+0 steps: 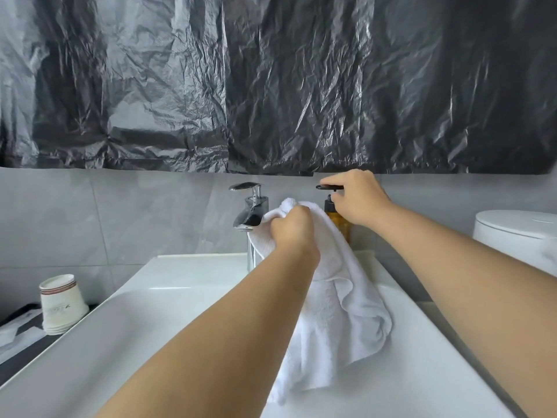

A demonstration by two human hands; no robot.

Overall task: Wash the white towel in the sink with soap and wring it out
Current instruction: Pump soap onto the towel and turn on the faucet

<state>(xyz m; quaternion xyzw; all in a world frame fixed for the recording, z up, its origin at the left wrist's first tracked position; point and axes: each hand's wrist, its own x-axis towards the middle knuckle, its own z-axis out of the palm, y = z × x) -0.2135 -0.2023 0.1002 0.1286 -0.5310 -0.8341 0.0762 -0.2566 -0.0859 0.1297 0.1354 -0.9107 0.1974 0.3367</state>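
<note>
The left hand (pixel 291 227) was clenched around a bunched top fold of the towel (pixel 340 303), holding it up just beside the tap's spout (pixel 248 220). From that grip the white cloth hung down in loose folds over the right part of the sink (pixel 126 336), its lower edge resting on the basin's pale surface near the front. The chrome tap (pixel 251 206) stood at the back of the sink, its lever on top, with the towel's raised end touching or nearly touching it; which of the two could not be told.

The right hand (pixel 355 197) rested on the black pump head (pixel 330 187) of the amber soap bottle (pixel 337 218), fingers curled over the pump from above and thumb below it. The bottle stood upright at the back right corner of the sink, partly hidden behind the towel.

To the left, a stack of paper cups (pixel 61 303) sat upside down on a dark worktop (pixel 33 342). A white toilet tank lid (pixel 524 227) showed at the right edge. Crumpled black plastic sheeting (pixel 271 86) covered the wall above the grey tiles (pixel 135 218).
</note>
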